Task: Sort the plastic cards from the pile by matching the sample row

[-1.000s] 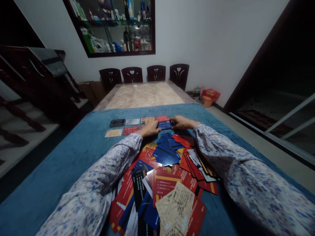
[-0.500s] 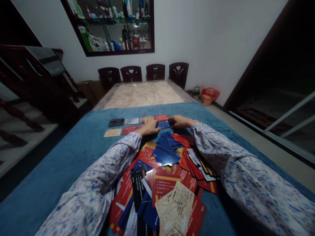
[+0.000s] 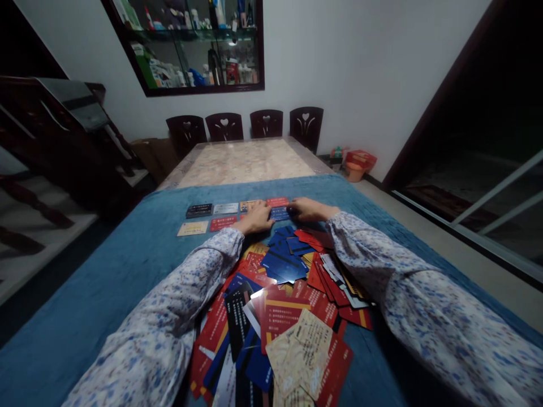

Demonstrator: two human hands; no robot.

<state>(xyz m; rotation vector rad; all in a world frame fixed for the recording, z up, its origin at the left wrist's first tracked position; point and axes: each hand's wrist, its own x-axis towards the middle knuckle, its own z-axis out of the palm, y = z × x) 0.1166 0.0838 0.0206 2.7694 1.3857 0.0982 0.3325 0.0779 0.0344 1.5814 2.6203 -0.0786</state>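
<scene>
A blue card (image 3: 279,214) lies flat between my two hands, in the near row of two rows of cards. My left hand (image 3: 257,219) has its fingertips at the blue card's left edge and partly covers the cards beneath it. My right hand (image 3: 310,210) is curled, its fingers pinching at the right edge. Behind the blue card lies a red card (image 3: 278,202). Further left are a black stack (image 3: 199,210), a silver card (image 3: 226,208), another red card (image 3: 223,223) and a cream card (image 3: 192,228). A loose heap of mixed cards (image 3: 284,263) spreads between my forearms.
A blue cloth (image 3: 114,260) covers the near part of the long table (image 3: 254,161). Several dark chairs (image 3: 266,124) stand at its far end. An orange bin (image 3: 355,171) sits on the floor to the right, and a glass-shelved cabinet (image 3: 203,56) is set in the wall.
My right hand has shifted slightly left against the blue card's edge. My left hand stays about where it was, and the whole view has moved a little.
</scene>
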